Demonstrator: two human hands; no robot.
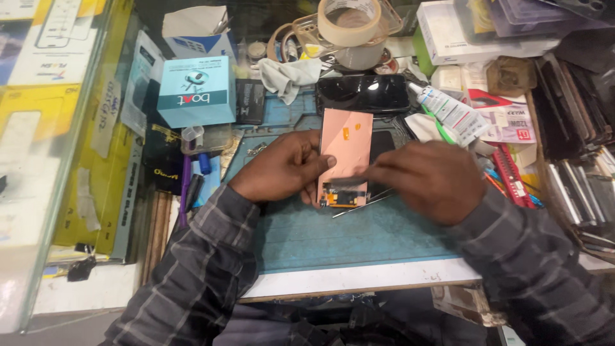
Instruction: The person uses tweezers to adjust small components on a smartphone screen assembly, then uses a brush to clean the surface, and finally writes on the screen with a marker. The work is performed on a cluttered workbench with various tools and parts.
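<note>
At the frame's centre, the left hand (285,168) pinches the flat copper-coloured phone display panel (346,150) by its left edge over the blue-green work mat (359,234). The right hand (430,179) closes its fingertips on thin metal tweezers (362,204) near the panel's lower connector; a firm edge grip and light tweezer pressure suit this best.

The light is bright and comes from above. It makes a white shine on the black phone (362,93) and on the glass pane (61,160) at the left. The right hand (430,181) is a little blurry. Soft shadows lie under both hands. The edges bend a bit.
</note>
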